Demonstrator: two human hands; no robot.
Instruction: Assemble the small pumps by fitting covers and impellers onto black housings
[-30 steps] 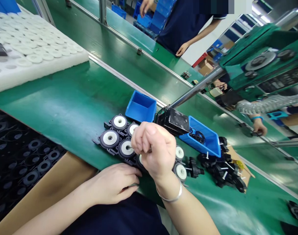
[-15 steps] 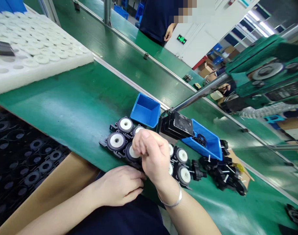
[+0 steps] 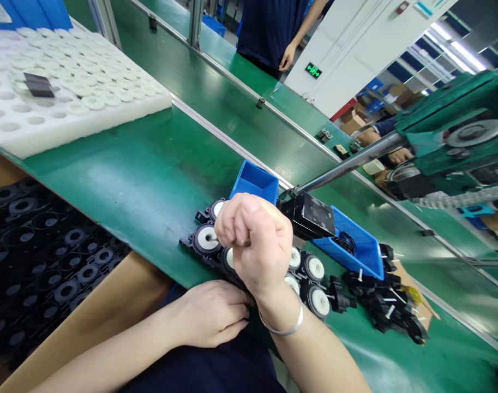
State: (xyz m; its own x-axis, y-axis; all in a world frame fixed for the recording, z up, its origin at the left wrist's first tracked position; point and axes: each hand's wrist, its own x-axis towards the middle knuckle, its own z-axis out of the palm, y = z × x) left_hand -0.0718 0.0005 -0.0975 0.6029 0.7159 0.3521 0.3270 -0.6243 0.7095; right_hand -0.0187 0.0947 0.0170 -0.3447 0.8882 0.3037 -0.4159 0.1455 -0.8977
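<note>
My right hand (image 3: 257, 240) is closed in a fist above a row of black round housings with white discs. A thin metal tip (image 3: 211, 238) shows beside the fist, close to the centre of the white disc in the leftmost near housing (image 3: 206, 239). Whatever else the fist holds is hidden by the fingers. At the near side of the row lies my left hand (image 3: 211, 314), fingers curled together, its fingertips out of sight against the housings. More housings with white discs (image 3: 315, 268) continue to the right of my right wrist.
Behind the row stands a blue bin (image 3: 257, 183). A black block (image 3: 310, 215), a blue bin of black rings (image 3: 355, 243) and piled black parts (image 3: 390, 305) lie right. White foam (image 3: 121, 112) holds discs at left. A green machine (image 3: 457, 136) overhangs. Another person (image 3: 269, 38) stands across.
My right fist has shifted from a middle housing towards the leftmost near one, and a thin metal tip now shows. My left hand stays nearly in place. The view has turned slightly.
</note>
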